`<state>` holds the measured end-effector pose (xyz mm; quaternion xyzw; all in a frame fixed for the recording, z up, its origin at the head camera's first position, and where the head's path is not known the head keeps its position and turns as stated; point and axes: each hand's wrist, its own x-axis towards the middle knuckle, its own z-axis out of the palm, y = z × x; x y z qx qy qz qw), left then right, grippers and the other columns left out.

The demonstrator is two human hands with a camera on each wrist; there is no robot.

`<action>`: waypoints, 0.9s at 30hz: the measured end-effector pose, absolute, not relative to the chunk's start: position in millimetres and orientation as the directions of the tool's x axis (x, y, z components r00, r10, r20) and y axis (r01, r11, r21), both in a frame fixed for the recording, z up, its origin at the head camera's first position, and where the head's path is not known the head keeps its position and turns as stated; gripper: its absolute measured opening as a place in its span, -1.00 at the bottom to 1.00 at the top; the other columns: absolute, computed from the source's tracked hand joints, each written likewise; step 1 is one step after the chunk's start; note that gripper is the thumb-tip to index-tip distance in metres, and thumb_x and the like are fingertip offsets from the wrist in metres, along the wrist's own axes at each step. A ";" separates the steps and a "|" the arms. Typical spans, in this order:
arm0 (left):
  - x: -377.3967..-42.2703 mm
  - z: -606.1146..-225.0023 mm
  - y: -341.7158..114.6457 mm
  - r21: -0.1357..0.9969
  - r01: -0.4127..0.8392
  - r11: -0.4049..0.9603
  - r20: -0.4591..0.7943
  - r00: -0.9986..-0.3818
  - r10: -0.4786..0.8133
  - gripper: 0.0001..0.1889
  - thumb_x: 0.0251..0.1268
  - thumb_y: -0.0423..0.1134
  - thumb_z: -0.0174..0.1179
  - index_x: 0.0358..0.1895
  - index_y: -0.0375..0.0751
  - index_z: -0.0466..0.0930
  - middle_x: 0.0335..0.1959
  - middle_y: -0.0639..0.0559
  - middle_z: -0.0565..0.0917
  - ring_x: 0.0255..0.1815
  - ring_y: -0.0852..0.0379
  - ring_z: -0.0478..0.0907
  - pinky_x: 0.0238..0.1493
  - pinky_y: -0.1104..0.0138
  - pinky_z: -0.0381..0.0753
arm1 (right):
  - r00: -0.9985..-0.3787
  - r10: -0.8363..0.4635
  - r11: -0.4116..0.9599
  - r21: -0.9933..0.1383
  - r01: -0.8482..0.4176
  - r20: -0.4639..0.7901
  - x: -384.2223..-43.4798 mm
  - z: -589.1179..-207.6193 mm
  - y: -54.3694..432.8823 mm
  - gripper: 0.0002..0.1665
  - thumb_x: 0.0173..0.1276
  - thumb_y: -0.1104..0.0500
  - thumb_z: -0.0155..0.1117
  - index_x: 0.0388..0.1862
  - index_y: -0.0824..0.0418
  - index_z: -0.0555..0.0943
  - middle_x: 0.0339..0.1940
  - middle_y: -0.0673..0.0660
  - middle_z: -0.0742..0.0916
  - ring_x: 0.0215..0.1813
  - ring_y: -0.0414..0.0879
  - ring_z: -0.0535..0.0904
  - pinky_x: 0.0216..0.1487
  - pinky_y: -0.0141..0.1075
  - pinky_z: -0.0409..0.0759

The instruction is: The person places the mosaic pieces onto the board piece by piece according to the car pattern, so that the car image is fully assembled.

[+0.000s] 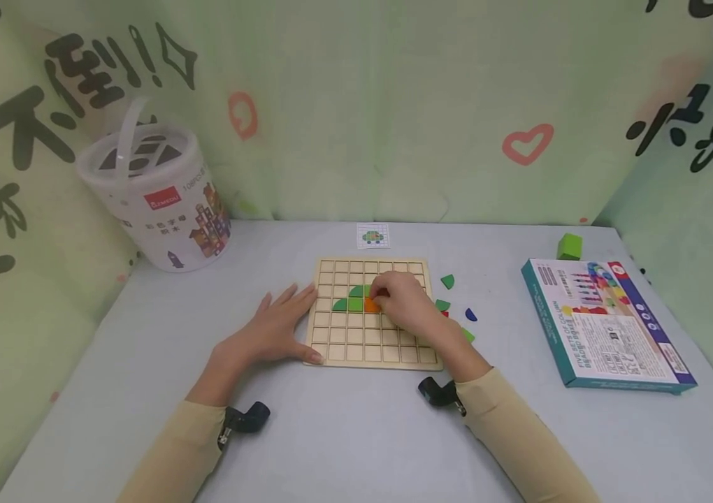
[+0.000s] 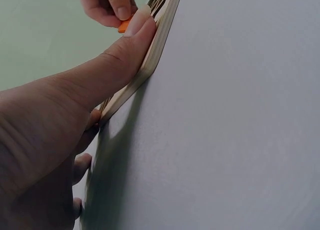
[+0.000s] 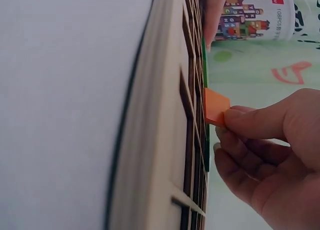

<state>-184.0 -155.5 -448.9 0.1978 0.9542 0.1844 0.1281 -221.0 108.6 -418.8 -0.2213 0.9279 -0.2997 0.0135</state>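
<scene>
A wooden grid board point(image 1: 344, 342) lies on the table. Green pieces point(image 1: 355, 304), square and curved-edged, sit in a few of its cells. My right hand point(image 1: 407, 304) pinches an orange tile point(image 3: 216, 106) between thumb and fingers, tilted, with its edge at the grid beside the green pieces. Spread along the board's left side, my left hand point(image 1: 271, 325) has fairly straight fingers touching the edge. Its thumb point(image 2: 120, 52) rests on the near left corner. Part of the grid is hidden under the right hand.
Right of the board lie loose green pieces point(image 1: 447, 281) and a blue piece point(image 1: 471, 314). A small pattern card point(image 1: 372, 236) lies behind it. A flat box point(image 1: 614, 328) and green block point(image 1: 570, 246) are at right, a white bucket point(image 1: 161, 209) at back left.
</scene>
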 end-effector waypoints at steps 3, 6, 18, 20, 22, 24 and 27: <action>-183.0 -448.4 -155.2 0.405 0.330 0.853 -0.173 -0.888 0.426 0.35 -0.24 0.48 0.40 0.62 -0.03 -0.10 0.66 0.08 -0.06 0.69 -0.11 -0.24 0.58 -0.26 -0.28 | -0.891 -0.437 0.741 -0.514 -0.432 0.119 -219.9 -418.2 108.3 -0.85 0.28 0.39 0.30 -0.31 0.26 0.79 -0.33 0.10 0.72 -0.22 -0.05 0.61 -0.12 -0.22 0.65; -182.8 -449.0 -155.2 0.404 0.328 0.854 -0.176 -0.888 0.424 0.34 -0.23 0.48 0.40 0.62 -0.03 -0.11 0.66 0.09 -0.06 0.69 -0.11 -0.24 0.58 -0.25 -0.28 | -0.882 -0.464 0.748 -0.494 -0.443 0.088 -218.9 -418.2 109.3 -0.85 0.28 0.36 0.33 -0.31 0.23 0.82 -0.37 0.07 0.70 -0.25 -0.10 0.61 -0.17 -0.28 0.64; -182.5 -448.6 -153.3 0.404 0.336 0.851 -0.169 -0.887 0.430 0.33 -0.22 0.48 0.39 0.62 -0.03 -0.10 0.66 0.08 -0.06 0.69 -0.11 -0.23 0.58 -0.25 -0.27 | -0.907 -0.422 0.779 -0.519 -0.353 -0.016 -217.8 -408.2 154.3 -0.79 0.36 0.31 0.24 -0.13 0.24 0.78 -0.18 0.12 0.78 -0.19 -0.08 0.62 -0.14 -0.22 0.64; -182.2 -447.4 -153.4 0.407 0.334 0.850 -0.169 -0.887 0.429 0.33 -0.21 0.47 0.39 0.62 -0.03 -0.10 0.66 0.08 -0.06 0.69 -0.12 -0.23 0.58 -0.25 -0.27 | -0.916 -0.401 0.789 -0.519 -0.328 -0.032 -217.5 -407.6 166.6 -0.78 0.36 0.32 0.23 -0.11 0.26 0.77 -0.21 0.14 0.76 -0.26 -0.07 0.60 -0.22 -0.25 0.62; -181.8 -446.1 -153.7 0.412 0.335 0.848 -0.167 -0.887 0.431 0.33 -0.21 0.46 0.40 0.62 -0.05 -0.09 0.66 0.06 -0.05 0.68 -0.13 -0.22 0.58 -0.26 -0.27 | -0.925 -0.376 0.802 -0.519 -0.297 -0.050 -216.5 -407.7 177.8 -0.77 0.36 0.32 0.23 -0.09 0.28 0.75 -0.23 0.15 0.75 -0.29 -0.07 0.58 -0.26 -0.27 0.60; -181.5 -444.8 -153.9 0.414 0.333 0.847 -0.169 -0.887 0.431 0.33 -0.21 0.45 0.41 0.62 -0.06 -0.09 0.66 0.06 -0.05 0.68 -0.14 -0.23 0.58 -0.27 -0.27 | -0.936 -0.346 0.817 -0.513 -0.264 -0.069 -214.8 -408.4 186.6 -0.79 0.36 0.31 0.25 -0.10 0.27 0.75 -0.24 0.14 0.74 -0.29 -0.08 0.58 -0.27 -0.28 0.62; -181.2 -443.6 -155.2 0.408 0.330 0.851 -0.171 -0.888 0.426 0.34 -0.22 0.46 0.41 0.62 -0.07 -0.09 0.66 0.06 -0.05 0.68 -0.14 -0.22 0.58 -0.27 -0.27 | -0.950 -0.298 0.845 -0.488 -0.219 -0.090 -211.6 -409.3 195.7 -0.85 0.32 0.29 0.30 -0.18 0.25 0.76 -0.27 0.12 0.75 -0.26 -0.07 0.58 -0.24 -0.27 0.62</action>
